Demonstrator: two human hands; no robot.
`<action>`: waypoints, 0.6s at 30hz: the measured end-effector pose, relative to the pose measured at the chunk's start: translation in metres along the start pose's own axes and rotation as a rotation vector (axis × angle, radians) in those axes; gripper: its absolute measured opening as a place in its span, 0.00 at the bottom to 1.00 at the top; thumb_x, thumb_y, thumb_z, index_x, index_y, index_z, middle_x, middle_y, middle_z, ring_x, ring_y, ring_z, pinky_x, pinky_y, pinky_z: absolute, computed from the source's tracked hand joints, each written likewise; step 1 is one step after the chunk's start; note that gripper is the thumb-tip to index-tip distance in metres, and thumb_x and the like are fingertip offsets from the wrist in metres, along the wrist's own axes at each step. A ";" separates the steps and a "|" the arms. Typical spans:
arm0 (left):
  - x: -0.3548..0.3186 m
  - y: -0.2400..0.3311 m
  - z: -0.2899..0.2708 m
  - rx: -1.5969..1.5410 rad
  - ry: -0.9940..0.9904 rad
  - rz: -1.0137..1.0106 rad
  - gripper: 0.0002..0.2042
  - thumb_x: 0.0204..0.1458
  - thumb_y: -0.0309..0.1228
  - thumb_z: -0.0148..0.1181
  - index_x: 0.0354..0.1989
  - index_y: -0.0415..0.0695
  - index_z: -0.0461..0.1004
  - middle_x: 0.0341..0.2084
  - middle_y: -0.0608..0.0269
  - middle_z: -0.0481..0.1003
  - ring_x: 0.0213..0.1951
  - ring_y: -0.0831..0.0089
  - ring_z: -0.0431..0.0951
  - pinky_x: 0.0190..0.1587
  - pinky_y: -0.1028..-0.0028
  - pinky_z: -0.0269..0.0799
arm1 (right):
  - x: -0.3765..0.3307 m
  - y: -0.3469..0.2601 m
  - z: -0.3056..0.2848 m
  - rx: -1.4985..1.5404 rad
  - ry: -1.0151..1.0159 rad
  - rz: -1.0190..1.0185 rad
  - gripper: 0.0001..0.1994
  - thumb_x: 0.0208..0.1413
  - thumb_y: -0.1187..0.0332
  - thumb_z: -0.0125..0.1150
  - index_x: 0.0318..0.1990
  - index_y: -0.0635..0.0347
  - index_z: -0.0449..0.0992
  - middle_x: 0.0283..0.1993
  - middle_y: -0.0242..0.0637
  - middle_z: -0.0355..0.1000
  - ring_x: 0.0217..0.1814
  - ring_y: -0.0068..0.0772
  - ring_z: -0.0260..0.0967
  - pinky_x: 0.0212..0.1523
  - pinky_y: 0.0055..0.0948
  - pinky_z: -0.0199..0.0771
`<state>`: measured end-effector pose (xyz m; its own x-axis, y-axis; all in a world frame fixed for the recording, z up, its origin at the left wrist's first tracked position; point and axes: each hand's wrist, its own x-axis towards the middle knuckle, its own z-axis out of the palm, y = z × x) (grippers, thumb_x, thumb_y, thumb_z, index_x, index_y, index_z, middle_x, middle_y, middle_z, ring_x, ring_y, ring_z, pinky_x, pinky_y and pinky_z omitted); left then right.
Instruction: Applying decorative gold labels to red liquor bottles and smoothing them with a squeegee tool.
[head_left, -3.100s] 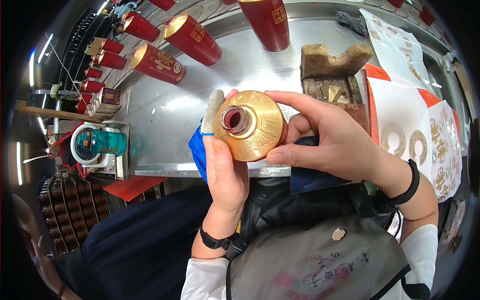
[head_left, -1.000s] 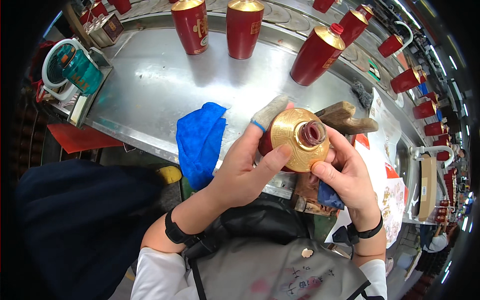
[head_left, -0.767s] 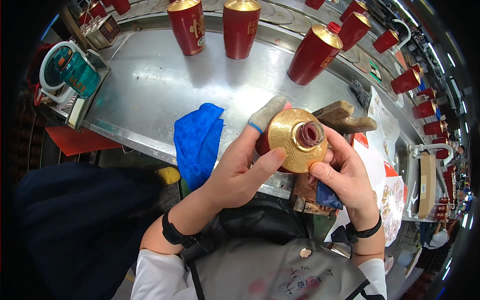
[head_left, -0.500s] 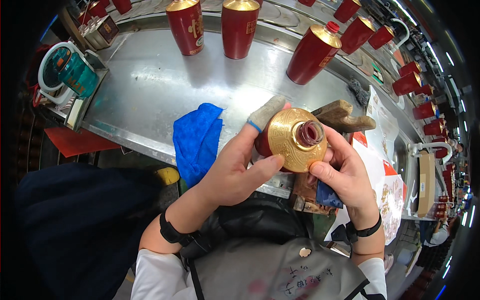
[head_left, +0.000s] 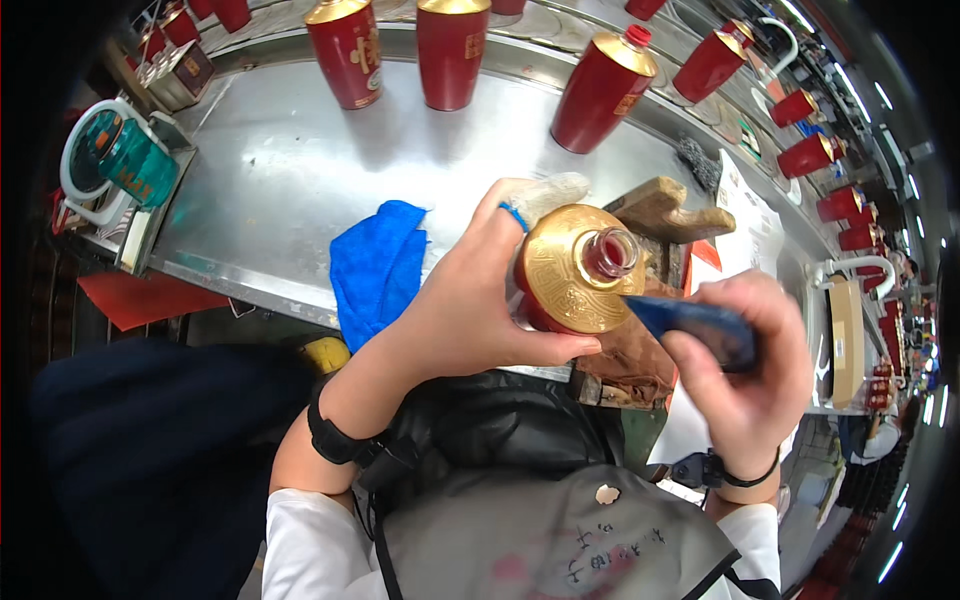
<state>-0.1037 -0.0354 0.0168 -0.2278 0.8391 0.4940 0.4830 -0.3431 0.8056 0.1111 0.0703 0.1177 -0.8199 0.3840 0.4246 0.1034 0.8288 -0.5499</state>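
My left hand grips a dark red bottle with a gold embossed shoulder, tilted so that its uncapped clear glass neck faces me. A pale cloth finger sleeve with a blue band covers one left finger. In my right hand is a dark blue flat piece with a pointed tip, pinched between thumb and fingers. Its tip is at the right edge of the gold shoulder; whether it touches is unclear. Behind the bottle stands a worn wooden block with a notched top. A blue cloth lies by the table's front edge.
Several red bottles with gold shoulders, such as this bottle, stand along the far side of the metal table. A teal fan stands at the left corner. Printed paper and a cardboard box are at right.
My right hand has let go of the bottle and moved right, lifting the blue piece to the bottle's shoulder. My left hand keeps hold of the bottle.
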 end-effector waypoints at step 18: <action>-0.006 -0.006 0.025 0.066 0.170 0.079 0.48 0.28 0.32 0.85 0.63 0.37 0.63 0.54 0.49 0.64 0.58 0.50 0.70 0.58 0.61 0.71 | 0.003 -0.011 0.020 -0.426 -0.031 -0.555 0.17 0.34 0.68 0.65 0.37 0.61 0.84 0.36 0.34 0.79 0.36 0.28 0.74 0.35 0.25 0.66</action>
<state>-0.0844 -0.0275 0.0007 -0.3240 0.7250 0.6077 0.5582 -0.3722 0.7416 0.0968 0.0546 0.1106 -0.8305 -0.1487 0.5367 -0.1287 0.9889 0.0749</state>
